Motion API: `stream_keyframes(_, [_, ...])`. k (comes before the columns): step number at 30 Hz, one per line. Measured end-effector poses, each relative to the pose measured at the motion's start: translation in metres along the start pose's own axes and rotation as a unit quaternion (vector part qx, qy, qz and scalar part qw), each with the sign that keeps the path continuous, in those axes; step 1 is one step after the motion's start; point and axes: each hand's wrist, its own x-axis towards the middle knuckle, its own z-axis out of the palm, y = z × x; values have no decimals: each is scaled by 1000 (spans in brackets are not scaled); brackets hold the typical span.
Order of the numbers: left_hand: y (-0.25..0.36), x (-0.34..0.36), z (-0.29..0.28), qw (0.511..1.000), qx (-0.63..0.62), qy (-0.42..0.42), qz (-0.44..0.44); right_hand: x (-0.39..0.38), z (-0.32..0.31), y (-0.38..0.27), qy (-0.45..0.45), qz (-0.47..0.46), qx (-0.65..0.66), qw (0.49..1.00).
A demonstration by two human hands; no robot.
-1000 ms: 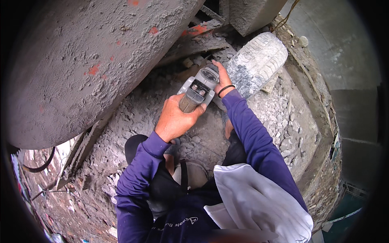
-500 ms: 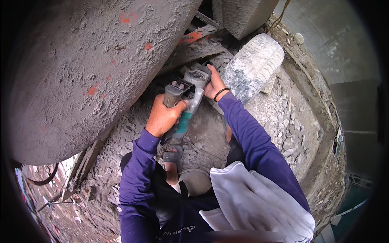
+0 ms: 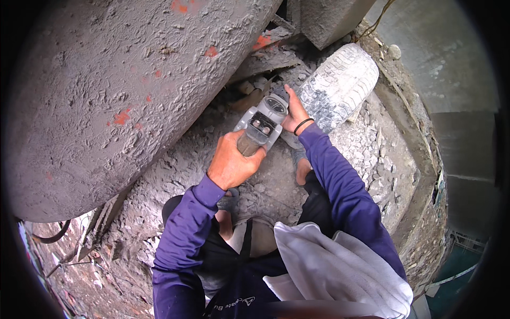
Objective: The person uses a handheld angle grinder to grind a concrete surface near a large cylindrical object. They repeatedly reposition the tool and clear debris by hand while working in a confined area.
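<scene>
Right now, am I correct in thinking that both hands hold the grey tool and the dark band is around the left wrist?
Not quite: the head view shows the dark band around the wrist of the right hand. That hand and the left hand do both hold the grey tool.

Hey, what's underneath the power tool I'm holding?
Dusty ground shows below the power tool, with broken rubble farther right. Whatever's directly beneath is covered by the tool, your left hand and right hand.
</scene>
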Motion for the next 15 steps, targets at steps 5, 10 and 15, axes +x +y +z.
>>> stream_keyframes(5, [-20, -2, -9, 1000, -19, -3, 9, -5, 13, 0, 25, 53, -15, 998])
stream_keyframes(10, [-39, -14, -10, 999, -39, -4, -18, -4, 6, 7, 17, 63, -6, 998])
stream_keyframes(15, [-53, -26, 0, 993, -85, 27, -83, -2, 9, 7, 32, 78, -31, 996])
